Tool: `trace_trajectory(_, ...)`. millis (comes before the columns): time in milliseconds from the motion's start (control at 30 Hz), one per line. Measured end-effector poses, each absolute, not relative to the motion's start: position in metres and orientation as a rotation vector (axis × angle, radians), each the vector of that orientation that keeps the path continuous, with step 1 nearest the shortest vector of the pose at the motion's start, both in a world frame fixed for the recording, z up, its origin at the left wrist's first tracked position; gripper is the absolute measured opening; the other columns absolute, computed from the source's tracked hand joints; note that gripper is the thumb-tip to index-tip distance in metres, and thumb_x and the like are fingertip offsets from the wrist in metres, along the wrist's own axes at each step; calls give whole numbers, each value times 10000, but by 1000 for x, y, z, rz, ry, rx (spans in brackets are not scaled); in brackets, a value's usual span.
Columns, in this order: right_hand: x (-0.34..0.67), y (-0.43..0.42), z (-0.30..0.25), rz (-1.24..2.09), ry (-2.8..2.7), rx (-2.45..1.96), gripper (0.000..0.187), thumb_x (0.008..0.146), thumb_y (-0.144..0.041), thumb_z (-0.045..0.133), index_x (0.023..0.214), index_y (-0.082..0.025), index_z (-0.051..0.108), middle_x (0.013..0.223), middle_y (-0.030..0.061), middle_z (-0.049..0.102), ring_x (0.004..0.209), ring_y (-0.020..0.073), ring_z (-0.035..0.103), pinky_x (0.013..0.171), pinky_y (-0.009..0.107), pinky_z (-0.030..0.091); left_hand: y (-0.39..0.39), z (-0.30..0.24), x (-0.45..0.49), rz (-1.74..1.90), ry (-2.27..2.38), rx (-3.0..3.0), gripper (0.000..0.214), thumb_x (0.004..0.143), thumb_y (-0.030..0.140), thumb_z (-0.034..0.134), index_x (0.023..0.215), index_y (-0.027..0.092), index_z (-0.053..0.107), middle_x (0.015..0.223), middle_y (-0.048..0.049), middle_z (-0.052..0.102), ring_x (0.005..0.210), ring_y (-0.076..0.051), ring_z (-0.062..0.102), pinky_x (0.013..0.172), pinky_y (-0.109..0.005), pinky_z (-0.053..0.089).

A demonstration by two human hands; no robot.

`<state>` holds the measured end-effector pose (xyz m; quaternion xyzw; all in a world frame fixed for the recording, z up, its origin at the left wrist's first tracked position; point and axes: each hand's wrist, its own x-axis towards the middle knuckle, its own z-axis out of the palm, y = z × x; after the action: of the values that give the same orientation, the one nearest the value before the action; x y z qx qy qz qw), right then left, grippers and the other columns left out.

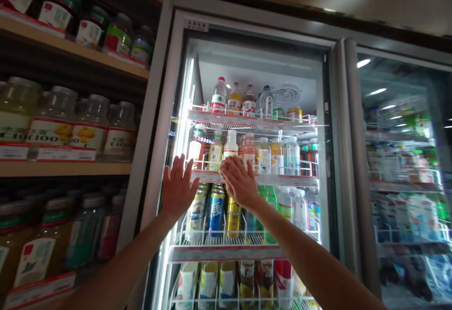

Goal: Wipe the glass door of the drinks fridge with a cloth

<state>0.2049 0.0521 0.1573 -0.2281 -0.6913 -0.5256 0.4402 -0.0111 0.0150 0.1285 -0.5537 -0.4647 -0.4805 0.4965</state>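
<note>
Before the lit drinks fridge (168, 89), my left hand (179, 186) is raised toward its left side, fingers spread and gripping nothing; my right hand (241, 181) sits toward its middle, fingers loosely bent, and I cannot tell whether it holds anything. Inside the fridge, bottles (231, 144) stand above cans (216, 211), labels (195, 150) outward, presumably so they can be read.
</note>
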Motion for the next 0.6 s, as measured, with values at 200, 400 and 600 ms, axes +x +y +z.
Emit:
trace_trajectory(200, 209, 58, 213, -1084, -1492, -773, 449, 890, -266, 386, 1337, -236, 406, 1447, 68, 372, 1370, 240, 243, 1106, 514, 157, 13, 130, -18, -1104, -1123, -1381, 546, 917, 369, 351, 1423, 186, 260, 1495, -122, 232, 1398, -251, 165, 1122, -470, 153)
trace_trajectory(400, 181, 40, 132, -1213, -1781, -585, 450, 877, -259, 418, 1327, -237, 422, 1446, 48, 380, 1381, 237, 206, 1126, 487, 107, -9, 114, -48, -894, -1095, -1464, 474, 908, 339, 363, 1353, 178, 387, 1461, -115, 326, 1371, -245, 257, 1112, -460, 189)
trace_trajectory(600, 137, 31, 138, -1204, -1875, -478, 428, 879, -265, 426, 1306, -238, 440, 1452, 43, 376, 1366, 241, 237, 1120, 505, 125, -30, 90, -98, -943, -1198, -1430, 484, 893, 309, 348, 1350, 148, 369, 1446, -143, 348, 1359, -241, 290, 1093, -452, 247)
